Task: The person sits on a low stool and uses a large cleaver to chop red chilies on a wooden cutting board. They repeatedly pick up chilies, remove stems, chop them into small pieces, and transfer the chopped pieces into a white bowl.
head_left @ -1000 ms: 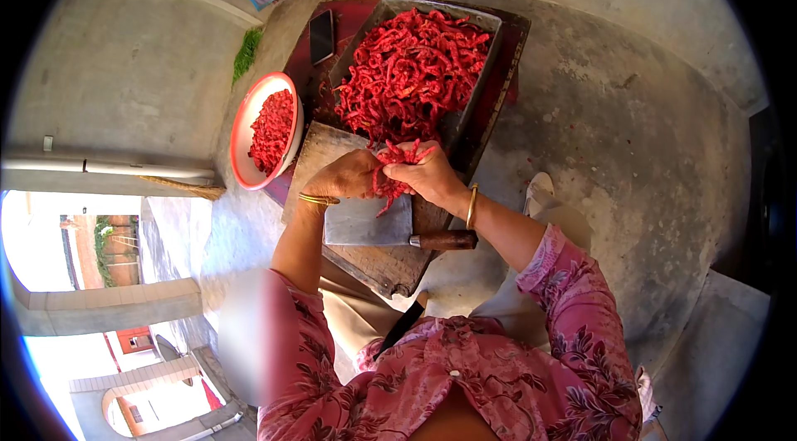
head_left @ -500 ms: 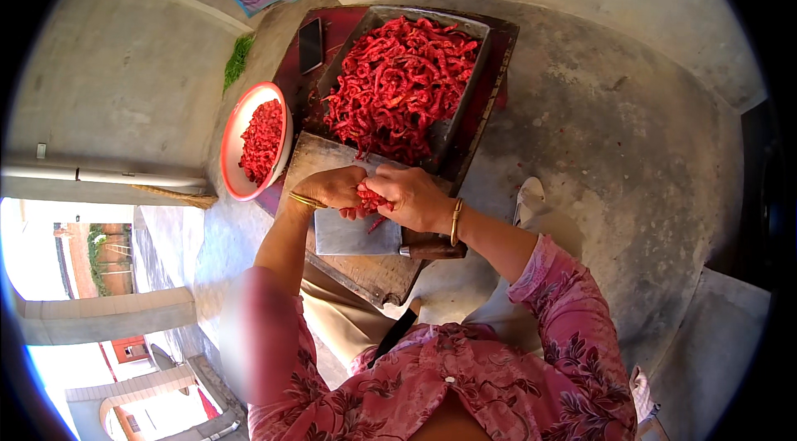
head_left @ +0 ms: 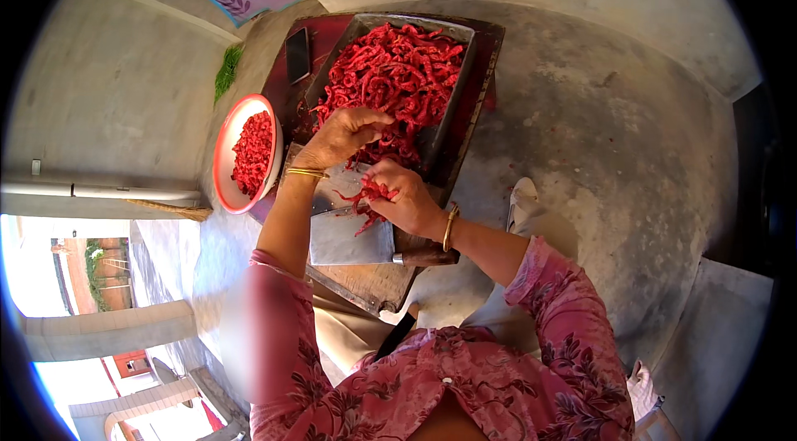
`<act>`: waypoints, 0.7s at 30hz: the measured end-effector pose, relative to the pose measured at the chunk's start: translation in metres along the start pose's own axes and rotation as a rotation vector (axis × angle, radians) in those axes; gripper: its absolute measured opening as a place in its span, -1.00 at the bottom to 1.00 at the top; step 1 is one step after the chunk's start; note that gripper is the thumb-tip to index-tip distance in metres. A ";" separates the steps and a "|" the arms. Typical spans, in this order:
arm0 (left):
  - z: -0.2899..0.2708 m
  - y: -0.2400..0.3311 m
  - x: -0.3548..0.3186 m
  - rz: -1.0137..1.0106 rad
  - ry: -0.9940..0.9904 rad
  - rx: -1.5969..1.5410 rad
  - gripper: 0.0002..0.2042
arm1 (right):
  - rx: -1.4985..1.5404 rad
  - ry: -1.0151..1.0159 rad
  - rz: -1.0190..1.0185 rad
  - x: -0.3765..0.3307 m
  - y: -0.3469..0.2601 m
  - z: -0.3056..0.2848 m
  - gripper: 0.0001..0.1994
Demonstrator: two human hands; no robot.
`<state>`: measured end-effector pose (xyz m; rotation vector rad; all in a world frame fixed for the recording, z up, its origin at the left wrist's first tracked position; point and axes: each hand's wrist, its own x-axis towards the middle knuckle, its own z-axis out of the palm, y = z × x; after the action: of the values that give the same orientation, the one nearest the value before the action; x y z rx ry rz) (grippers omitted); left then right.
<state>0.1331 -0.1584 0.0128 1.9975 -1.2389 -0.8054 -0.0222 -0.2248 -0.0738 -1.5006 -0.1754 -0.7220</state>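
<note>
A small bunch of red chillies (head_left: 371,194) sits pinched in the right hand (head_left: 407,200), fingers curled closed around the stems, just above the flat blade of a cleaver (head_left: 349,240). Held low over the wooden chopping board (head_left: 365,283), the bunch is gathered tight, probably so the pods lie together as one bundle. The left hand (head_left: 340,136) reaches forward to the near edge of the heaped chillies in the metal tray (head_left: 452,101), fingers bent and closing on a few pods; whether it grips them firmly cannot be told.

The cleaver lies flat on the board, its dark handle (head_left: 425,257) pointing to the person's right, under the right wrist and within easy reach. The board butts against the tray's near rim, so the span between pile and cutting place is short. To the left, a red-rimmed bowl (head_left: 226,151) of chopped chilli stands just beside the board, and a dark phone (head_left: 297,54) rests by the tray's far left corner. Bare concrete floor (head_left: 598,151) spreads to the right, leaving open room on that side; the left is crowded.
</note>
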 end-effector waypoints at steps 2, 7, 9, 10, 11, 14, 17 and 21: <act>0.011 0.001 0.019 0.234 0.008 0.474 -0.69 | -0.013 -0.126 0.187 -0.003 -0.006 -0.001 -0.83; 0.034 -0.015 0.039 0.182 -0.013 1.050 -0.73 | -0.060 -0.196 0.281 -0.008 -0.003 -0.003 -0.83; 0.032 -0.018 0.038 0.180 -0.015 1.037 -0.75 | 0.021 -0.144 0.358 -0.008 -0.002 -0.002 -0.84; 0.030 -0.021 0.035 0.253 0.071 0.928 -0.81 | 0.063 -0.120 0.395 -0.008 -0.002 -0.001 -0.85; 0.024 -0.018 0.028 0.258 0.122 0.864 -0.83 | 0.100 -0.086 0.404 -0.007 -0.003 0.000 -0.85; 0.011 0.005 0.008 0.305 0.305 0.680 -0.89 | 0.150 -0.041 0.496 0.000 0.002 -0.005 -0.86; 0.002 0.004 -0.019 0.133 0.306 0.487 -0.89 | 0.577 0.161 0.527 0.001 0.010 -0.001 -0.88; 0.004 0.015 -0.060 0.049 0.511 0.524 -0.88 | 0.623 0.200 0.745 0.013 -0.014 -0.012 -0.90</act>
<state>0.1001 -0.1091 0.0317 2.3597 -1.2561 0.0893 -0.0237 -0.2386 -0.0564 -0.7891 0.2847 -0.1717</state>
